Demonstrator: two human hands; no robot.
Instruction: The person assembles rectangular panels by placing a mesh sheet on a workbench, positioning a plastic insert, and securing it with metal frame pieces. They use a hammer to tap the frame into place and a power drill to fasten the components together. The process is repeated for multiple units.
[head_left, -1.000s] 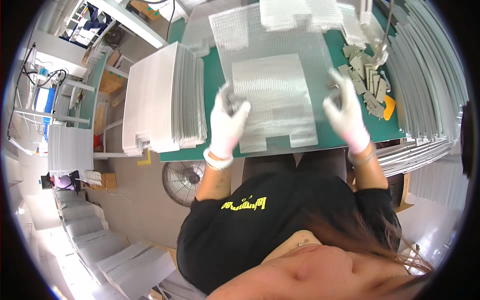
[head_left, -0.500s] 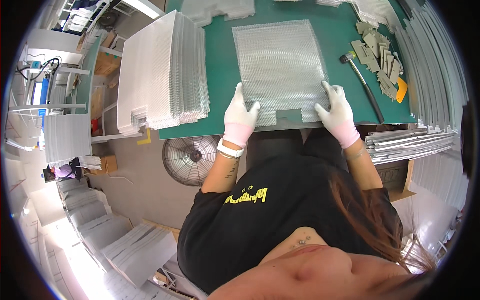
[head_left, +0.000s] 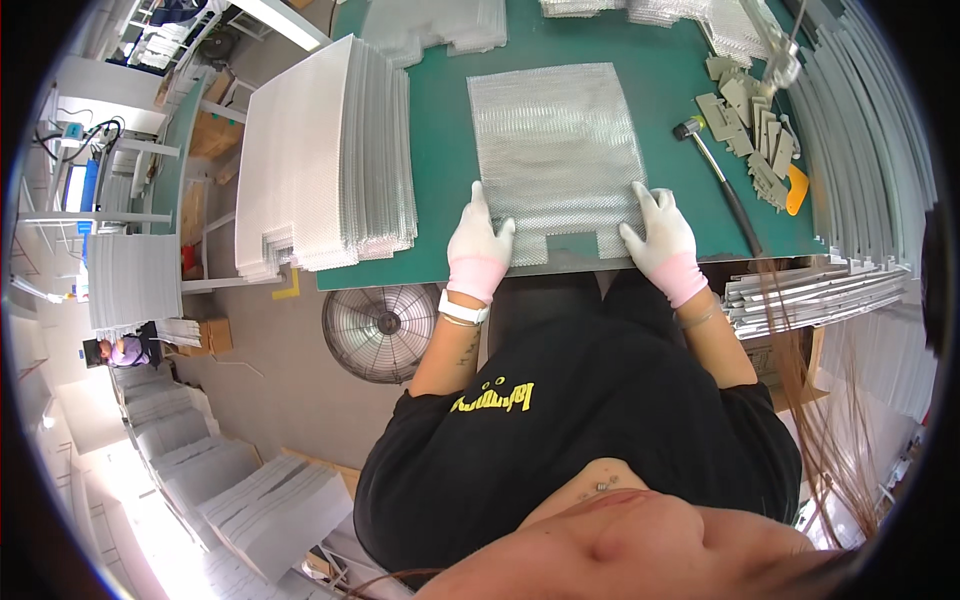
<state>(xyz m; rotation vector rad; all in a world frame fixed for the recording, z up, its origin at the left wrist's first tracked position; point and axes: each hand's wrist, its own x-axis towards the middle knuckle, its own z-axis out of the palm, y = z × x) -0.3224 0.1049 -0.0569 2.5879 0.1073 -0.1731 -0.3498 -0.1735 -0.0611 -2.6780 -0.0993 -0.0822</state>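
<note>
A silvery mesh sheet (head_left: 555, 150) with a rectangular notch in its near edge lies on the green tabletop (head_left: 440, 120) in front of me. Whether it is one layer or several, I cannot tell. At its near left corner, my left hand (head_left: 478, 240), in a white glove with a pink cuff, has its thumb over the mesh and its fingers along the side. Gloved alike, my right hand (head_left: 662, 235) holds the near right side, thumb inward and fingers along the edge. The undersides of both hands are hidden.
A thick stack of similar mesh sheets (head_left: 330, 150) stands to the left. On the right lie a hammer (head_left: 720, 180), beige flat templates (head_left: 750, 120) and a yellow-orange piece (head_left: 796, 190). More mesh lies along the far edge. Metal strips (head_left: 815, 295) and a floor fan (head_left: 385, 330) are nearby.
The whole view has shifted slightly, so the table sits lower in it. The mesh sheet appears a little smaller and nearer the table's front edge, with both hands still at its sides.
</note>
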